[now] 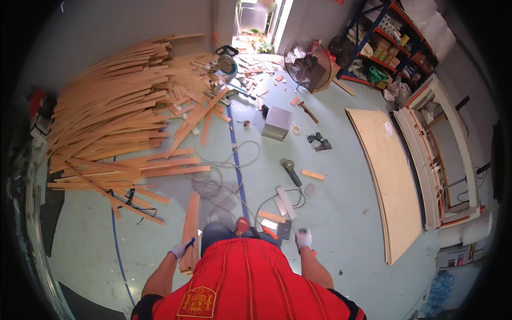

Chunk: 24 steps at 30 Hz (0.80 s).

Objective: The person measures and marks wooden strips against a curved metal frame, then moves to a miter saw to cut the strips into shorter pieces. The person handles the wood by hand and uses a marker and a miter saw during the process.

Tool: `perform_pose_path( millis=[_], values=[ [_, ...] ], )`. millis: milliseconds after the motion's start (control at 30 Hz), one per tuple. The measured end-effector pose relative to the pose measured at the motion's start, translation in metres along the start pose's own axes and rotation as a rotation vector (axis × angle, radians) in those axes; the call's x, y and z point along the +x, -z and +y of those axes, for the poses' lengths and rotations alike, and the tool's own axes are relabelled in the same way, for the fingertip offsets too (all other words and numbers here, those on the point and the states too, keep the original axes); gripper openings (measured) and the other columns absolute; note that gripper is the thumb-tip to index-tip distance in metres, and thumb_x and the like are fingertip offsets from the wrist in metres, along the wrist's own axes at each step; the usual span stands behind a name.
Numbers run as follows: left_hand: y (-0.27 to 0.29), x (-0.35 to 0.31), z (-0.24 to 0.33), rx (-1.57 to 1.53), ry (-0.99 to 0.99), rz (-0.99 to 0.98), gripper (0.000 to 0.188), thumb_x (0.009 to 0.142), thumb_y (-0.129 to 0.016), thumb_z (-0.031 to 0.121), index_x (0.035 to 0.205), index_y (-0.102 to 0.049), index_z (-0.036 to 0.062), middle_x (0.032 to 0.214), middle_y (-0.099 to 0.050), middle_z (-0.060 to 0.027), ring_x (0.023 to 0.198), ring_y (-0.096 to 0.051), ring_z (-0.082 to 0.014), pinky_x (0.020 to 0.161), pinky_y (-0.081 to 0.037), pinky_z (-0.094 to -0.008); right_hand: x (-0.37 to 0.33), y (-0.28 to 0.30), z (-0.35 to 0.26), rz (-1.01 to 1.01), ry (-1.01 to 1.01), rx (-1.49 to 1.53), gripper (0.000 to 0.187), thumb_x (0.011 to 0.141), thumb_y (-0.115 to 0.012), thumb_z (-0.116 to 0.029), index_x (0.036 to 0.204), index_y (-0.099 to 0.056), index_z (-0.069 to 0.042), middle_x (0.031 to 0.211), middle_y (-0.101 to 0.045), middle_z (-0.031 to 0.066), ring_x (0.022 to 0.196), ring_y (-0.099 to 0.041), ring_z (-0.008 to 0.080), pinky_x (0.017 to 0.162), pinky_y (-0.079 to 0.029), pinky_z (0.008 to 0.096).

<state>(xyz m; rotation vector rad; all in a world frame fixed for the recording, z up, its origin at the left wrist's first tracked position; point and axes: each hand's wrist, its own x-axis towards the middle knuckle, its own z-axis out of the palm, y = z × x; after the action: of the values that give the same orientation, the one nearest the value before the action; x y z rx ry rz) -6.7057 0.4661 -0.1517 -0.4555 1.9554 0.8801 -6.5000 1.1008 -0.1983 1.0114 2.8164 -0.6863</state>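
My left hand (179, 249), in a pale glove, is closed beside a stack of long reddish wooden boards (190, 224). A small blue thing (189, 243) shows at its fingers, too small to name. Out to the right, my gloved right hand (303, 240) is closed, with something small and dark at its fingertips. Left of that hand lie a dark square plate (285, 229), a white piece (269, 224) and an orange-handled tool (270, 233) on the floor. Farther ahead rests a corded angle grinder (290, 172) near light grey strips (286, 202).
Piled planks (112, 106) fill the far left. Loose cord (213, 184) crosses the floor. A mitre saw (226, 65), a fan (308, 61), a hammer (308, 113), a grey box (277, 122) and a cordless drill (319, 141) stand ahead. Plywood sheets (384, 181) lie right.
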Motion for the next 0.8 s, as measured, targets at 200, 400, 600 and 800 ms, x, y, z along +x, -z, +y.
perform_pose_path(
  millis=[200, 400, 600, 800],
  values=[
    [0.008, 0.086, 0.145, -0.113, 0.008, 0.042, 0.099, 0.087, -0.078, 0.081, 0.123, -0.078, -0.0115, 0.117, -0.079, -0.0193, 0.101, -0.071, -0.0271, 0.094, -0.056, -0.0399, 0.320, 0.170, -0.211, 0.144, 0.039, 0.454, 0.027, 0.097, -0.075, -0.009, 0.123, -0.072, -0.010, 0.102, -0.076, 0.0117, 0.092, -0.073, 0.0273, 0.087, -0.059, 0.0408],
    [0.061, 0.232, 0.303, 0.108, 0.083, 0.075, 0.109, 0.080, -0.081, 0.085, 0.124, -0.076, -0.0144, 0.111, -0.080, -0.0205, 0.100, -0.074, -0.0290, 0.088, -0.058, -0.0447, 0.530, 0.174, -0.305, 0.163, 0.227, 0.603, 0.024, 0.098, -0.074, 0.002, 0.121, -0.071, -0.006, 0.100, -0.074, 0.0041, 0.086, -0.068, 0.0126, 0.077, -0.059, 0.0303],
    [0.143, 0.344, 0.493, 0.220, -0.017, -0.109, 0.106, 0.072, -0.082, 0.091, 0.115, -0.083, -0.0058, 0.114, -0.080, -0.0274, 0.104, -0.077, -0.0343, 0.095, -0.060, -0.0449, 0.678, 0.169, -0.339, 0.038, 0.060, 0.531, 0.024, 0.098, -0.074, 0.002, 0.121, -0.070, -0.006, 0.100, -0.073, 0.0039, 0.085, -0.070, 0.0122, 0.075, -0.060, 0.0288],
    [0.207, 0.420, 0.694, 0.486, -0.109, -0.055, 0.117, 0.068, -0.085, 0.086, 0.134, -0.072, -0.0101, 0.133, -0.075, -0.0328, 0.121, -0.074, -0.0449, 0.106, -0.058, -0.0471, 0.881, 0.176, -0.401, -0.057, 0.019, 0.635, 0.025, 0.098, -0.072, 0.003, 0.121, -0.070, -0.005, 0.098, -0.072, 0.0035, 0.081, -0.070, 0.0112, 0.073, -0.060, 0.0286]
  ],
)
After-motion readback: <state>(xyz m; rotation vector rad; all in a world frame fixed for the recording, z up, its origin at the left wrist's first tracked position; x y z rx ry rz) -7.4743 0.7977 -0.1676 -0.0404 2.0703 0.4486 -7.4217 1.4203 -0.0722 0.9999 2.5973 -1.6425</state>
